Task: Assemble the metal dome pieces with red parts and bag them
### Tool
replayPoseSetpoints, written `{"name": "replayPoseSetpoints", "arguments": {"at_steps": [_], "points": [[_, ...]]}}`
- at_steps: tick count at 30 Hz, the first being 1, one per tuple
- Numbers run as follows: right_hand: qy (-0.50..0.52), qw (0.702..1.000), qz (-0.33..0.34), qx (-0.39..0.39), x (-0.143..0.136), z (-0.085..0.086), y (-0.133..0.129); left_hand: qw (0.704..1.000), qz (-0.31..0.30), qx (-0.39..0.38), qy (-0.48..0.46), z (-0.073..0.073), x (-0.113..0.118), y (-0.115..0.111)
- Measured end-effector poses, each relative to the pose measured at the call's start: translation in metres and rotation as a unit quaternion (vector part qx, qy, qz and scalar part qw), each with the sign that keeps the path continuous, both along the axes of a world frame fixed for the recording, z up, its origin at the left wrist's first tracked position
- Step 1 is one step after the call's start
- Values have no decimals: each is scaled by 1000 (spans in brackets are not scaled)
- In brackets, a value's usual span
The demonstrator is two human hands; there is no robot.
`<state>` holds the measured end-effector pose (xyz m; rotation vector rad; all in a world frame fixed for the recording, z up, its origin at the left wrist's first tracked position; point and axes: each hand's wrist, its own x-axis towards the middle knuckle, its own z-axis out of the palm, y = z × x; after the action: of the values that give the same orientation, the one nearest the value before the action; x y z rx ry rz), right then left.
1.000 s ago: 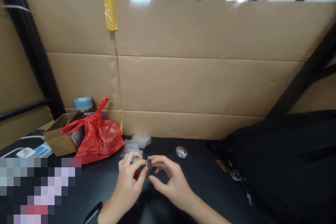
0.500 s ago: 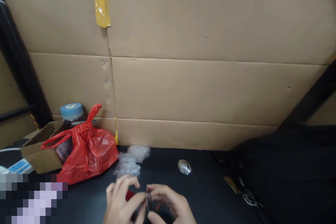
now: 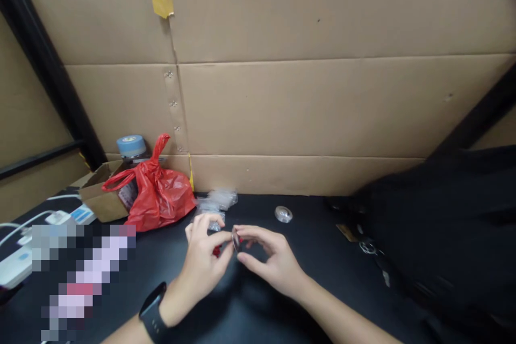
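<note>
A thin round disc with a shiny rim (image 3: 236, 239) is held up nearly edge-on between my hands. My right hand (image 3: 270, 258) grips it by the edge, thumb below and fingers above. My left hand (image 3: 207, 250), with a black watch on its wrist, has its thumb and index finger closed against the disc's left side, its other fingers curled. Something small and red (image 3: 216, 251) shows behind the left fingers; its kind is hidden. Farther back on the black table lies a shiny, domed round piece (image 3: 283, 214). Clear plastic bags (image 3: 215, 203) lie behind my left hand.
At the back left stand a red plastic bag (image 3: 161, 199), an open cardboard box (image 3: 102, 201) and a blue-lidded jar (image 3: 131, 146). A white power strip (image 3: 18, 266) with cables sits left. Black fabric (image 3: 443, 242) covers the right side. A cardboard wall (image 3: 306, 107) rises behind.
The view has tilted down, so my forearms and the watch now show. Both hands still hold the disc between them, with little change in grip.
</note>
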<state>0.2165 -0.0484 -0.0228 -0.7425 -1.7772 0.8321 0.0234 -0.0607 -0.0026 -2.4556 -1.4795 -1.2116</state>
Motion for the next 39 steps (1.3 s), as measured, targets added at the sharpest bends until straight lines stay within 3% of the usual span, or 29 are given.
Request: {"name": "replayPoseSetpoints", "arguments": {"at_steps": [3,10,13,16,19,22,27,33,37,39], "points": [[29,999,8,-33,-3,-3,1,999,-7,-26,-29,-4,0,4],[14,994,28,-106,-8,-9,4,1000,6,2,-10,-13,-1,12],[4,997,28,-78,-8,-12,7,1000,-8,-9,-1,-14,0,15],[-61,998,-10,0,-4,-11,11,999,-28,-23,6,-13,3,16],[-163,979,-66,107,2,-8,15,998,-26,-40,-29,-13,5,17],[-210,962,-78,156,5,-10,18,995,-77,-62,-16,-15,4,17],[-232,957,-73,157,5,-18,20,985,-115,-82,97,-25,-4,19],[-298,943,-74,127,19,-20,25,992,-94,-58,59,-27,-24,30],[-318,942,-40,102,30,-23,33,984,-99,-74,130,-23,-41,31],[-318,940,-78,94,35,-25,40,979,-97,-87,159,-23,-46,30]]}}
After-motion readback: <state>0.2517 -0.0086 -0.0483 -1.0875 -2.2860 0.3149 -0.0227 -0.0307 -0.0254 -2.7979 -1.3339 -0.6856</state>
